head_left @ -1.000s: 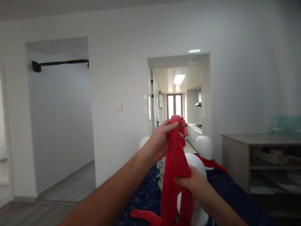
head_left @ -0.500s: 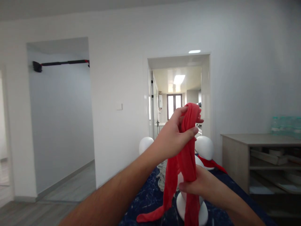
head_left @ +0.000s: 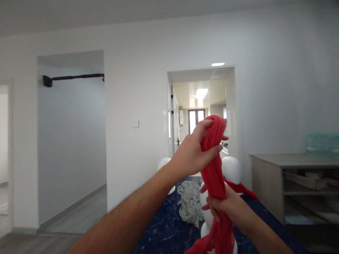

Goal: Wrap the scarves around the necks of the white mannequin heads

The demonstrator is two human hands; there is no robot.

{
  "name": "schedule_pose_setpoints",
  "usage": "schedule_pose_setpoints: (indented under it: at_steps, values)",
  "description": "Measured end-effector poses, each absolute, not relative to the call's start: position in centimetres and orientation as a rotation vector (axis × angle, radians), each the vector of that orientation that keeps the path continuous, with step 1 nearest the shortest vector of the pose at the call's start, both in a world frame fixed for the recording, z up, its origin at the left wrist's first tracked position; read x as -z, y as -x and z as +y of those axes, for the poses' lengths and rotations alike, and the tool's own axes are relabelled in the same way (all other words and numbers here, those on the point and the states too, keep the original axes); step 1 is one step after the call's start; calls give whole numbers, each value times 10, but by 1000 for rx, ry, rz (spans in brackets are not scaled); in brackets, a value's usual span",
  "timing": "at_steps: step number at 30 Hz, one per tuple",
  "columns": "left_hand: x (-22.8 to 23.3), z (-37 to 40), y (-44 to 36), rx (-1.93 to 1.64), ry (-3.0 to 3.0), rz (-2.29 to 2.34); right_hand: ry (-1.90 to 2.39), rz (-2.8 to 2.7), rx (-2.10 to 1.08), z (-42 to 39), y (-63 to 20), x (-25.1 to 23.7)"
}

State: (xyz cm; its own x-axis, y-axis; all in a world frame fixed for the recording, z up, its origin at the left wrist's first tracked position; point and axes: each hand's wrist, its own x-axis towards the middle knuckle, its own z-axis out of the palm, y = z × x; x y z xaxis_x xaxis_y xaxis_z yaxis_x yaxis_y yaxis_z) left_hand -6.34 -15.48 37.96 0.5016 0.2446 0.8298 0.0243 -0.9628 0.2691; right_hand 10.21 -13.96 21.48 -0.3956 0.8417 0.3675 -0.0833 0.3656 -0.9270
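Observation:
A long red scarf (head_left: 212,173) hangs in folds between my two hands, looped over at its top. My left hand (head_left: 197,146) grips the upper loop, thumb in front and fingers through or behind it. Lower down, my right hand (head_left: 225,206) is closed around the gathered lengths, and the loose ends fall below it. Right behind the scarf stands a white mannequin head (head_left: 205,203), mostly hidden by the cloth and my right hand. Whether the scarf touches it I cannot tell.
On the dark blue marbled table (head_left: 169,218) lies a heap of grey knitted cloth (head_left: 190,203). Farther back are two more white mannequin heads, one at left (head_left: 164,163), one at right (head_left: 231,170) with red cloth (head_left: 247,190) at its base. A wooden shelf unit (head_left: 280,160) stands at right.
My right hand has wrapped round the scarf's hanging lengths and drawn them together. The loose left end has swung in to the right. The view has tipped slightly upward.

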Motion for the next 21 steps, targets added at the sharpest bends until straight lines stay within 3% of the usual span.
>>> schedule_pose_setpoints:
  at_steps: [8,12,17,21]
  values:
    - [-350,-76,91,-1708,-2225,274,880,-1737,-1190,-119,-225,-249]
    - [-313,-26,97,-1802,-2206,655,903,-1672,-1259,-69,-271,-245]
    - [-253,20,94,-1483,-2293,1631,940,-1489,-1248,-5,-280,-214]
    - [-210,50,85,-1092,-2310,2075,1013,-1345,-1184,21,-258,-193]
